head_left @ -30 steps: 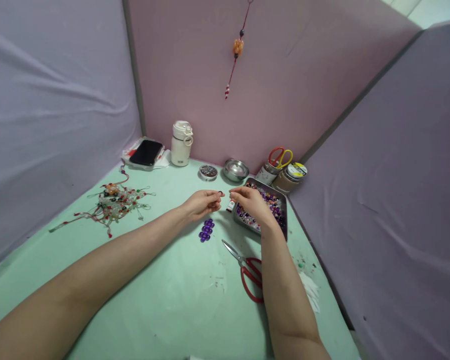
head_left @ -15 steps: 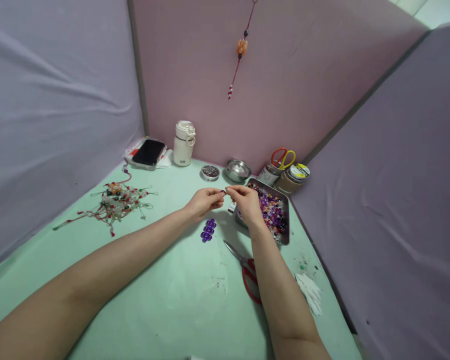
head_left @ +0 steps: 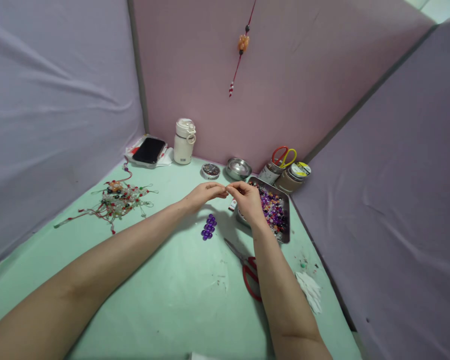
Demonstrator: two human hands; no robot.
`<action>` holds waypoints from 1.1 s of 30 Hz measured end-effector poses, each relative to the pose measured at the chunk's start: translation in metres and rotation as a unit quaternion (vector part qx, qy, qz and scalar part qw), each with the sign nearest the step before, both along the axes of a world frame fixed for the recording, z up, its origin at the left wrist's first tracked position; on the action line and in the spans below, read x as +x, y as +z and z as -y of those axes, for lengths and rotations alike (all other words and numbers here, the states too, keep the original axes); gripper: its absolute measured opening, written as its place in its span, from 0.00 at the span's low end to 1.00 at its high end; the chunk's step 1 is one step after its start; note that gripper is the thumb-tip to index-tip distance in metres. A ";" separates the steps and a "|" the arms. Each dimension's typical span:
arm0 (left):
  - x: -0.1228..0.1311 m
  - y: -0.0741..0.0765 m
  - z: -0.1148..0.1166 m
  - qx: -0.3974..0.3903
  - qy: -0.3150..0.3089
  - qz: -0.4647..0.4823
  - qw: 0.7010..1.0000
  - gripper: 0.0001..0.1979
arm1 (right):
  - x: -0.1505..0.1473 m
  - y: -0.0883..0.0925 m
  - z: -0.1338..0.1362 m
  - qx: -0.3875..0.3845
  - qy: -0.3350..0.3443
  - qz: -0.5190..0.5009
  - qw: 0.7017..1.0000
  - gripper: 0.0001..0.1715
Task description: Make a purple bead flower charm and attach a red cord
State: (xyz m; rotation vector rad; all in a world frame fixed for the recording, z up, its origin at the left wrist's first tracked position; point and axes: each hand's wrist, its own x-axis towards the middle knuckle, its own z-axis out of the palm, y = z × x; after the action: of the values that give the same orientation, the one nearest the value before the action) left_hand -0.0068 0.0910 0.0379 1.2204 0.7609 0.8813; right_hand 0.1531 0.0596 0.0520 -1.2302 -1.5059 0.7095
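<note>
My left hand [head_left: 202, 194] and my right hand [head_left: 247, 198] meet fingertip to fingertip above the green table [head_left: 165, 280]. Both pinch something tiny between them that I cannot make out. A cluster of purple beads [head_left: 209, 227] lies on the table just below the hands. To the right of my right hand stands a metal tray [head_left: 284, 235] filled with mixed purple, orange and clear beads. Red-handled scissors [head_left: 249, 267] lie beside my right forearm, partly hidden by it.
A heap of finished beaded strings [head_left: 116, 198] lies at the left. At the back stand a phone [head_left: 149, 150], a white bottle [head_left: 184, 142], a small tin [head_left: 210, 171], a steel bowl [head_left: 238, 168] and jars with scissors [head_left: 281, 162]. A beaded charm [head_left: 242, 44] hangs on the wall. White scraps [head_left: 309, 290] lie at the right.
My hands have come together; the right hand left the bead tray and its fingertips now meet the left hand's, both a little higher above the table.
</note>
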 end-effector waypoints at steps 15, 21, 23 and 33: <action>0.007 -0.005 0.008 -0.033 0.031 -0.013 0.999 0.13 | 0.005 -0.002 -0.002 -0.012 -0.011 -0.012 1.000 0.12; 0.008 -0.002 0.011 -0.058 0.047 0.010 0.997 0.13 | 0.005 0.000 -0.002 -0.011 -0.016 -0.006 1.000 0.13; 0.008 -0.001 0.011 -0.063 0.048 0.012 0.997 0.14 | 0.005 0.000 -0.002 -0.016 -0.017 -0.001 1.000 0.13; 0.008 0.003 0.014 -0.077 0.047 0.021 0.996 0.15 | 0.007 -0.001 -0.003 -0.018 -0.017 0.009 1.000 0.14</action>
State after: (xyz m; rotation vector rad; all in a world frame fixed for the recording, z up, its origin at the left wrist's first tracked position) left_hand 0.0014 0.0773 0.0408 1.0342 0.8413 0.9063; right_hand 0.1599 0.0623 0.0505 -1.2883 -1.4894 0.7076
